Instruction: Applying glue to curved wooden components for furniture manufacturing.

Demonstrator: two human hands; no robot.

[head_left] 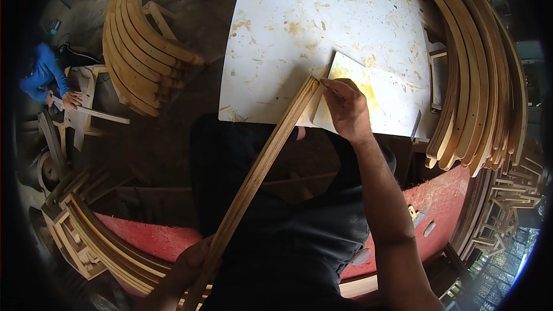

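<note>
A long wooden strip (257, 173) with layered edges slants from the lower left up to the white tabletop (276, 29). My left hand (193, 256) is closed around its lower part, near my lap. At the strip's upper end, my right hand (348, 109) has thumb and fingers pinched together. Whatever lies between those fingertips is too small to make out. A yellowish patch shows on the strip's end face. Beneath and beside my right hand lies a small white board (341, 68) smeared with yellow, at the near part of the tabletop.
Curved wooden slats (469, 80) are stacked to the right of the tabletop; another stack (138, 52) stands at the far left. A person in a blue top (43, 72) handles a wooden piece there. Red surfaces (435, 207) and more curved wood (109, 236) flank my legs.
</note>
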